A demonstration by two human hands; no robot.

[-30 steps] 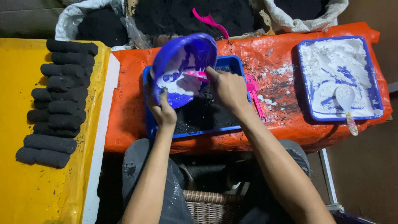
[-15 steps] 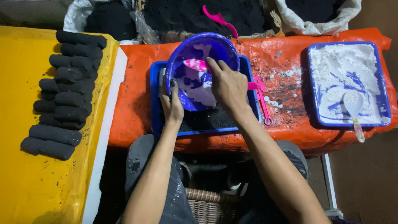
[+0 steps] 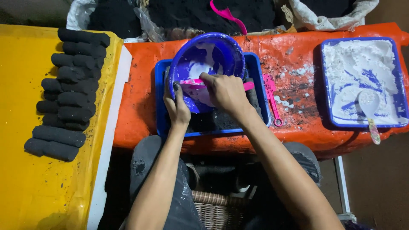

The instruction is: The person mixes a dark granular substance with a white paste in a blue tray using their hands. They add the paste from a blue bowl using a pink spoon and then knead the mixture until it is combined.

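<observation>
A blue bowl [image 3: 213,55] smeared with white paste stands tilted in a blue tray [image 3: 257,68] that holds black powder. My left hand [image 3: 177,106] grips the bowl's near left rim. My right hand [image 3: 226,91] reaches into the bowl and holds a pink spatula-like tool [image 3: 191,82] that lies across the paste; its other end [image 3: 249,85] sticks out past my knuckles.
Several black cylinders [image 3: 70,89] lie in rows on a yellow sheet [image 3: 25,179] at the left. A second blue tray [image 3: 398,102] with white powder and a spoon [image 3: 370,108] sits at the right on the orange cover [image 3: 298,55]. A pink scraper [image 3: 272,98] lies beside the middle tray. Sacks of black powder [image 3: 191,15] stand behind.
The bowl has tipped back down from a steep tilt toward me. My right hand has moved deeper into it with the pink tool. The camera view has shifted slightly.
</observation>
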